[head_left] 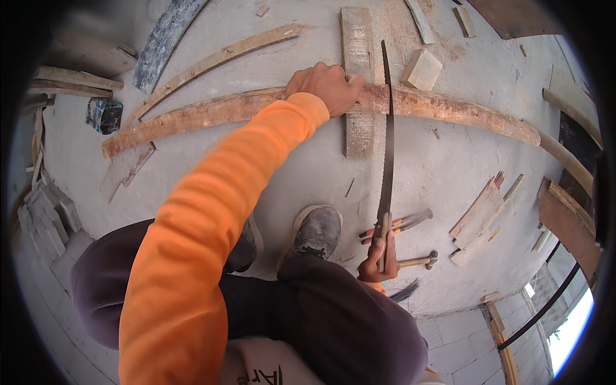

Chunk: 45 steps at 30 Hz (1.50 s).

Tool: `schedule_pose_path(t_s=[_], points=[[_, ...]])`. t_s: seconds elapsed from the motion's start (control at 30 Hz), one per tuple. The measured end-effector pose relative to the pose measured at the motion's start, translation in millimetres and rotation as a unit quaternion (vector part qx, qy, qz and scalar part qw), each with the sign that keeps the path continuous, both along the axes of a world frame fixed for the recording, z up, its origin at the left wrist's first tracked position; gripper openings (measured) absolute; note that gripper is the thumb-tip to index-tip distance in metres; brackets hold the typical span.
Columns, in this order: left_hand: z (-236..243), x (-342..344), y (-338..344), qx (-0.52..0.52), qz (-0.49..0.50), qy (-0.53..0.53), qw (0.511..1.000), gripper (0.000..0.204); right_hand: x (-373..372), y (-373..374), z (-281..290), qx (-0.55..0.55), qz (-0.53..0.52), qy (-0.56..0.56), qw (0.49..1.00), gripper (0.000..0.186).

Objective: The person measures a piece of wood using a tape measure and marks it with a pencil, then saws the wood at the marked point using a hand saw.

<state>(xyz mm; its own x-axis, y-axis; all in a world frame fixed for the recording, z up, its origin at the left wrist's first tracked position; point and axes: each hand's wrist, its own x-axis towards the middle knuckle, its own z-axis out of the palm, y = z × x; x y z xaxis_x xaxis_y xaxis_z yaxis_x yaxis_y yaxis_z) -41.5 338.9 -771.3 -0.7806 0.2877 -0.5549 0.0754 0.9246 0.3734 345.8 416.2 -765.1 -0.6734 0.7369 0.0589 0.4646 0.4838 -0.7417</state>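
My left hand (326,88), at the end of an orange sleeve, is closed around a long peeled wooden pole (218,114). The pole runs left to right and rests across a short plank (357,51) lying on the floor. In my right hand (378,258) is the handle of a hand saw (387,154). Its long dark blade points away from me and crosses the pole just right of the plank, touching the wood there. Beside the right hand lie a hammer (418,261) and a tool with red and black handles (401,224).
A wood block (422,69) sits beyond the pole. Broken boards (484,215) lie to the right, with another pole (564,160) past the pole's end. A thin strip of wood (221,63) and a grey board (168,42) are at the far left. Sawdust dots the concrete floor.
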Motion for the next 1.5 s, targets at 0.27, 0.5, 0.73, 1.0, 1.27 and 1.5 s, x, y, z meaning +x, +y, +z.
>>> schedule_pose_path(t_s=[0.27,0.5,0.73,1.0,1.27,1.5], points=[[3,0,7,0.016,0.005,-0.033,0.999,0.058,-177,39,-23,0.001,0.055,0.1,0.993,0.029],[-7,0,-3,0.013,0.015,0.009,1.0,0.06,-36,11,-6,-0.062,0.013,0.015,0.998,0.03],[10,-7,5,0.025,0.009,-0.046,0.999,0.061,-113,27,-29,-0.014,0.039,0.066,0.997,0.032],[-1,-3,-2,0.022,0.001,-0.026,0.999,0.06,-49,16,-10,-0.061,0.02,-0.007,0.998,0.033],[1,-3,-1,0.014,-0.004,-0.018,1.0,0.06,-125,27,-30,-0.021,0.03,0.055,0.998,0.03],[-5,-1,-1,0.008,0.003,-0.005,1.0,0.059,-96,24,-7,-0.114,0.0,0.025,0.993,0.029]])
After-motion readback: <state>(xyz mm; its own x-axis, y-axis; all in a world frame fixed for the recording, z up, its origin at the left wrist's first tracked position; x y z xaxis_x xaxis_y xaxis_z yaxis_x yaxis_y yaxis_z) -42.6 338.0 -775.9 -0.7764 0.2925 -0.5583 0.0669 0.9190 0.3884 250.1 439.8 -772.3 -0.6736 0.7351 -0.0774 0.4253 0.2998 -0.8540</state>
